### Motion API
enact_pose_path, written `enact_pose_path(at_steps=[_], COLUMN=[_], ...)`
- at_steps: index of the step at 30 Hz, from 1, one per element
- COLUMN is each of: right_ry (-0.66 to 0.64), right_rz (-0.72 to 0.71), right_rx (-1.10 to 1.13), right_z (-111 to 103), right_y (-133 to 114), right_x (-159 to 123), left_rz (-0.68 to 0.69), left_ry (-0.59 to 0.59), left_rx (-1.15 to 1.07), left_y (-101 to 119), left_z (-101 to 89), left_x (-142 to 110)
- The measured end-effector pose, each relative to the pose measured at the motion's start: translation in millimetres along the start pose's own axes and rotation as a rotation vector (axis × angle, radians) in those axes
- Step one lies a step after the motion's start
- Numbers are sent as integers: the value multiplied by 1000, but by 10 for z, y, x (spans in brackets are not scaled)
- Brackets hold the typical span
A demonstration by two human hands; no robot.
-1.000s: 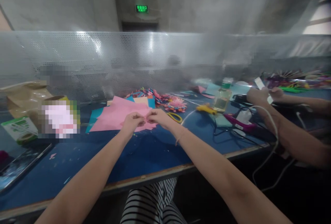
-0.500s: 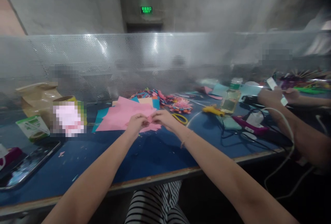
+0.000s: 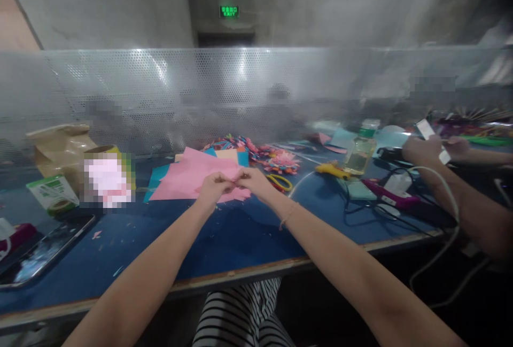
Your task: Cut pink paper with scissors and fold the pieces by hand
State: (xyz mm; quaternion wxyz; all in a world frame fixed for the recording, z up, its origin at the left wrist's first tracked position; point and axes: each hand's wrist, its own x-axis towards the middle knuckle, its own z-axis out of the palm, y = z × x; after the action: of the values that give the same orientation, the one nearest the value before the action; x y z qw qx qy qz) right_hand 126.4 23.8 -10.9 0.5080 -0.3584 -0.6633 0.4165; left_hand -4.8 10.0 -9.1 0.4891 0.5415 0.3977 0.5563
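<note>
My left hand [image 3: 214, 190] and my right hand [image 3: 256, 183] meet over the front of a pile of pink paper sheets [image 3: 182, 173]. Fingertips of both are pinched close together on a small piece of pink paper [image 3: 234, 182], mostly covered by the fingers. Blue sheets [image 3: 157, 180] stick out from under the pink pile. Just right of my right hand lies a pair of scissors with yellow handles [image 3: 284, 182]. Behind it sits a heap of fringed paper flowers [image 3: 280, 161] in pink, orange and blue.
A phone [image 3: 48, 251], a green-white packet [image 3: 54, 194] and a brown paper bag [image 3: 60, 149] stand left. Rightward are a yellow glue gun [image 3: 332, 170], a bottle [image 3: 359, 152], a purple power strip [image 3: 390, 194] with cables, and another person's hands [image 3: 427, 152] holding something white.
My fingertips have drawn closer together around the small pink paper, so less of it shows. The view has shifted slightly; the sheets, scissors and flowers lie where they were.
</note>
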Motion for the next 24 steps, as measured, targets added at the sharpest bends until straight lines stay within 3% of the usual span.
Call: enact_pose_path(at_steps=[6, 13, 21, 24], right_ry=[-4, -7, -26, -61], right_rz=[75, 136, 167, 144], right_rx=[211, 279, 320, 262], right_z=[-6, 1, 9, 3], right_y=[34, -10, 9, 6], right_x=[24, 0, -1, -14], left_rz=[-62, -70, 185, 166], left_ry=[-14, -7, 2, -1], left_rx=[-97, -117, 160, 147], left_y=[33, 51, -30, -24], left_z=[-7, -7, -47, -42], left_x=[4, -6, 45, 38])
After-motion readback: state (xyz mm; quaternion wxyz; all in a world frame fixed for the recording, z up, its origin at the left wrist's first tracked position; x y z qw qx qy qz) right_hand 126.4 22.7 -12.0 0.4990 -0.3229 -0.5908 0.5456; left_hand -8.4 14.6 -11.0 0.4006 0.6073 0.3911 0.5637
